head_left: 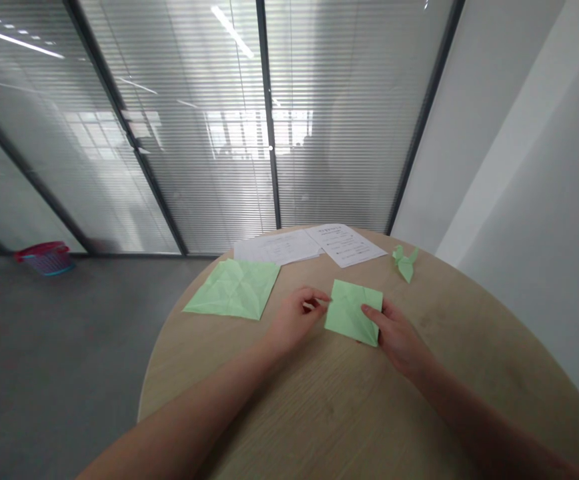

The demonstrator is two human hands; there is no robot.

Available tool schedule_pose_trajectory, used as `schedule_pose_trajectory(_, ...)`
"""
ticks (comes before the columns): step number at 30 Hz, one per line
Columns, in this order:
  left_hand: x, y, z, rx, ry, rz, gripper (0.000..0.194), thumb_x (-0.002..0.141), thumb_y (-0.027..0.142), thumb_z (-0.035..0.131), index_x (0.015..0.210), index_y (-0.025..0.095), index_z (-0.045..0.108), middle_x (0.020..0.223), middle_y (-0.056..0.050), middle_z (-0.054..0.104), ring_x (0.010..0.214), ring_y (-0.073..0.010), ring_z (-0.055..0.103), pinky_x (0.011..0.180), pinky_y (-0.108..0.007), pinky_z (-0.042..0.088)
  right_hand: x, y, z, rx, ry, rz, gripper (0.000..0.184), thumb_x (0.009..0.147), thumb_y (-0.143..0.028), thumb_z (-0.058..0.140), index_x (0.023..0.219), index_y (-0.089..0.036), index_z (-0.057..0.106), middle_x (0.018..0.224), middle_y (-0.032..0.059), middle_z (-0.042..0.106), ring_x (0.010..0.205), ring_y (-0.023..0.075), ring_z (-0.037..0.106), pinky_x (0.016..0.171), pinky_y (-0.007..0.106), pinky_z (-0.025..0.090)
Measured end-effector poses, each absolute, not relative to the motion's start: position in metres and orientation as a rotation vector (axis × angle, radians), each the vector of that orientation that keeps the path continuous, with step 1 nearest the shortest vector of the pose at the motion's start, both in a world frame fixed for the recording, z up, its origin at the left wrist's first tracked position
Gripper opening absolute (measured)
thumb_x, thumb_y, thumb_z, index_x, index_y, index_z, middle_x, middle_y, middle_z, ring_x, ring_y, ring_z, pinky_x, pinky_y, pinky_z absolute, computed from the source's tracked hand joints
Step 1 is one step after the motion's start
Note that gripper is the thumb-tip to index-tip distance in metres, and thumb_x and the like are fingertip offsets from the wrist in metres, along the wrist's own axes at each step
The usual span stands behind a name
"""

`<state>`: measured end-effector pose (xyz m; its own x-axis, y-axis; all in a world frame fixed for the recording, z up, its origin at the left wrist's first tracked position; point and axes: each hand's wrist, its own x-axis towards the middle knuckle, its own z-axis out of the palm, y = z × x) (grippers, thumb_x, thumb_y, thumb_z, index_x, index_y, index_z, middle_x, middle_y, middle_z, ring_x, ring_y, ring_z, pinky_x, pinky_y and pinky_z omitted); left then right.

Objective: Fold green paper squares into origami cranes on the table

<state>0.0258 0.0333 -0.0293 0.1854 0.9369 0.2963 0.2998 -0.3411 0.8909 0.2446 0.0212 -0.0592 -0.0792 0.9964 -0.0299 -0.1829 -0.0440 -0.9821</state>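
A square of folded light-green paper (352,310) is held tilted above the table in front of me. My right hand (399,333) grips its right side, thumb on top and fingers behind. At its left edge, the thumb and forefinger of my left hand (297,317) come together in a pinch on the paper. A larger creased sheet of green paper (237,288) lies flat to the left of my left hand. Beyond my right hand stands a small folded green paper figure (405,263) with pointed tips.
White printed sheets (347,245) lie at the far side of the round wooden table (289,413). A glass partition with blinds (219,180) rises behind it, and a white wall (534,200) is on the right. A red and blue basket (47,259) sits on the floor at left.
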Motion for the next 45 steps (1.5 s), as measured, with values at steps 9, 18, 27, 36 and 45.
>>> schedule_pose_trajectory(9, 0.033, 0.027, -0.038, 1.465, 0.975, 1.009, 0.062, 0.085, 0.029, 0.076, 0.141, 0.020, 0.053, 0.097, -0.005, 0.071, 0.078, -0.0167, 0.066, 0.068, -0.028, 0.051, 0.240, 0.020, -0.069, -1.001, -1.155, 1.408, 0.040, 0.079, -0.044, 0.078, 0.112, -0.024, 0.065, 0.109, 0.0094, 0.079, 0.095, 0.0325, 0.075, 0.081, 0.045, 0.061)
schedule_pose_trajectory(18, 0.028, 0.032, -0.036, 1.561, 1.141, 0.999, 0.053, 0.080, 0.016, 0.069, 0.132, 0.017, 0.062, 0.083, -0.001, 0.068, 0.072, -0.0162, 0.060, 0.063, -0.027, 0.044, 0.240, 0.022, -0.067, -1.048, -1.319, 1.346, 0.055, 0.070, -0.035, 0.084, 0.119, -0.029, 0.059, 0.099, 0.0056, 0.081, 0.091, 0.0318, 0.077, 0.084, 0.047, 0.061)
schedule_pose_trajectory(27, 0.027, 0.024, -0.035, 1.774, 1.074, 0.729, 0.069, 0.079, 0.014, 0.067, 0.146, 0.021, 0.053, 0.074, 0.006, 0.055, 0.063, -0.0124, 0.050, 0.056, -0.024, 0.035, 0.248, 0.019, -0.058, -1.139, -1.586, 1.474, 0.036, 0.077, -0.052, 0.081, 0.096, -0.023, 0.074, 0.095, 0.0066, 0.081, 0.088, 0.0288, 0.075, 0.080, 0.040, 0.057)
schedule_pose_trajectory(36, 0.027, 0.030, -0.032, 1.729, 1.097, 0.960, 0.031, 0.088, 0.030, 0.067, 0.117, 0.020, 0.064, 0.077, 0.003, 0.063, 0.070, -0.0148, 0.057, 0.066, -0.027, 0.043, 0.247, 0.019, -0.062, -1.194, -1.482, 1.481, 0.033, 0.075, -0.050, 0.082, 0.087, -0.021, 0.073, 0.084, 0.0045, 0.079, 0.076, 0.0235, 0.071, 0.072, 0.034, 0.053)
schedule_pose_trajectory(45, 0.016, 0.042, -0.029, 1.360, 1.069, 0.996, 0.010, 0.073, 0.014, 0.054, 0.077, 0.017, 0.063, 0.082, -0.002, 0.067, 0.072, -0.0134, 0.062, 0.066, -0.025, 0.049, 0.248, 0.024, -0.068, -1.134, -1.223, 1.464, 0.032, 0.076, -0.051, 0.080, 0.084, -0.021, 0.071, 0.078, 0.0026, 0.075, 0.070, 0.0217, 0.066, 0.067, 0.033, 0.049)
